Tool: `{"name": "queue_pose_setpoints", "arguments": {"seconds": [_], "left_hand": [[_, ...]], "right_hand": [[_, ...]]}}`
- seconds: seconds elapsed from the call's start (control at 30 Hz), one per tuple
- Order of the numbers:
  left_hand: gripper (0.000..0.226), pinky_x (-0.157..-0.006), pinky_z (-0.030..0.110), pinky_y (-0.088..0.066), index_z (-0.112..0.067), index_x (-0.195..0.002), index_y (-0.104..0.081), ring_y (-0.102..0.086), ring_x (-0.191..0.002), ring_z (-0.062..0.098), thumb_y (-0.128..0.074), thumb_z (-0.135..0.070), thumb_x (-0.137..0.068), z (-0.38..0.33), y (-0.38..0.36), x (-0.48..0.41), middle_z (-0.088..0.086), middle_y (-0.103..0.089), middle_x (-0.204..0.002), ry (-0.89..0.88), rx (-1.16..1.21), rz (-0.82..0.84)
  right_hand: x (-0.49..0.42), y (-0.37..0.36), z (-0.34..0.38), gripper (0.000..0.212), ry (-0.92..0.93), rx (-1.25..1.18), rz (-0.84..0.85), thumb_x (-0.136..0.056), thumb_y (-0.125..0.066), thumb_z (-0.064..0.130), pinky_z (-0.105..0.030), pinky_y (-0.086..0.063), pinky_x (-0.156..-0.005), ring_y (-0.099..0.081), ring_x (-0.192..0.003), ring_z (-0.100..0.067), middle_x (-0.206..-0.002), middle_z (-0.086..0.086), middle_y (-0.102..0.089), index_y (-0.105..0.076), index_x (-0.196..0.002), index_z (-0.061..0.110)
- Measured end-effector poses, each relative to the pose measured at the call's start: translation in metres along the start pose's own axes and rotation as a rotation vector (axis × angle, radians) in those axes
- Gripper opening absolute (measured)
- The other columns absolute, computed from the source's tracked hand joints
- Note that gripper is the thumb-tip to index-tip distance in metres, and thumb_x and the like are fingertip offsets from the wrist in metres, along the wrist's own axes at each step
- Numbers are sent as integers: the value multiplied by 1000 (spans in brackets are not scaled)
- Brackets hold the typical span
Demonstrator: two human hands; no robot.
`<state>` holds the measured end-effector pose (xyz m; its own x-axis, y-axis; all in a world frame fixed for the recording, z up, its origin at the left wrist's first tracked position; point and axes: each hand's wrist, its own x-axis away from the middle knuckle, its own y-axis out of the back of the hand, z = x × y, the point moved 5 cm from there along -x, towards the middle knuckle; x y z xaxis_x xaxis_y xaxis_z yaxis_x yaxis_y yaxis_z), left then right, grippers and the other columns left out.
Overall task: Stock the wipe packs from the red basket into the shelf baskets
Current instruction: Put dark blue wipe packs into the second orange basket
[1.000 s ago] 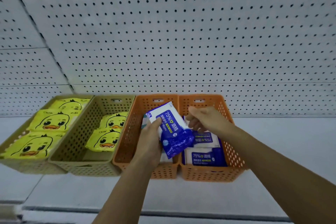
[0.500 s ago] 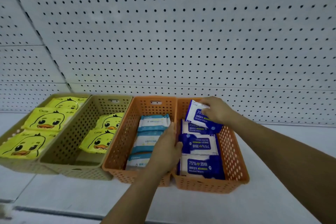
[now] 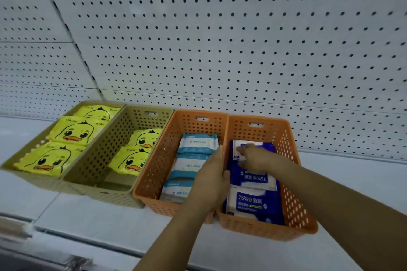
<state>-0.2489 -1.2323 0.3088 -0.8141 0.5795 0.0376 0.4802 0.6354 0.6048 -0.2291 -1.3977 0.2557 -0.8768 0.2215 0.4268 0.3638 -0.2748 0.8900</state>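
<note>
- My right hand point(image 3: 258, 159), fingers stretched flat, presses a blue alcohol wipe pack point(image 3: 266, 146) down at the back of the right orange basket point(image 3: 293, 160); half a second ago I held it tilted above that spot.
- My left hand point(image 3: 212, 185) stays wrapped over the adjoining walls of that basket and the left orange basket point(image 3: 154, 169).
- Two more blue packs point(image 3: 253, 202) lie in front of it.

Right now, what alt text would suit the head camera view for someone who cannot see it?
A person's right hand rests on the rear dark blue wipe pack in the right orange basket, while the left hand holds the rim where it meets the left orange basket of pale blue packs. Two olive baskets of yellow duck packs stand further left.
</note>
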Motion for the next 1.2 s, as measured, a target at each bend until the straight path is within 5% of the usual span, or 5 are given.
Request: {"name": "queue_pose_setpoints", "arguments": {"seconds": [0.13, 0.33, 0.57, 0.8, 1.2], "left_hand": [[55, -96, 38, -52, -39, -139, -34, -54, -117, 12, -48, -10, -95, 3, -1, -4, -7, -54, -133, 8, -17, 2], [49, -95, 31, -50, -30, -143, -32, -53, -120, 13, -52, -30, -98, 2, 2, -3, -5, -52, -137, 13, -12, 77], [44, -100, 36, -38, -28, -126, -52, -58, -111, 17, -32, -55, -98, 19, 35, 64, -5, -64, -119, -316, -647, -118], [58, -113, 42, -33, -24, -139, -50, -45, -133, 13, -34, -58, -95, 117, 88, 196, -6, -51, -143, -416, -440, -221], [49, -91, 29, -48, -33, -139, -46, -54, -118, 5, -48, -54, -95, 317, 210, 418, -15, -53, -137, 71, -343, -87]], "right_hand": [[5, -10, -7, 70, -34, -43, 154, -98, -37, 47, -51, -9, -118, 8, -146, -34, -160, -4, 10, 2, -152, 27], [56, 8, 16, 63, -25, -398, 5, -98, -46, 37, -32, -36, -106, -33, -138, -24, -157, -6, -21, -18, -151, 20], [161, -24, 71, 47, -41, -385, -406, -95, -44, 47, -38, -40, -103, -47, -126, -20, -141, 1, -47, -44, -137, 26], [241, -102, 174, 40, 90, -431, -938, -92, -49, 30, -42, -36, -107, -39, -131, -20, -142, -3, -46, -51, -130, 18], [284, -275, 401, 33, 130, -526, -508, -95, -49, 35, -34, -47, -90, -58, -109, -14, -124, 9, -58, -53, -127, 27]]}}
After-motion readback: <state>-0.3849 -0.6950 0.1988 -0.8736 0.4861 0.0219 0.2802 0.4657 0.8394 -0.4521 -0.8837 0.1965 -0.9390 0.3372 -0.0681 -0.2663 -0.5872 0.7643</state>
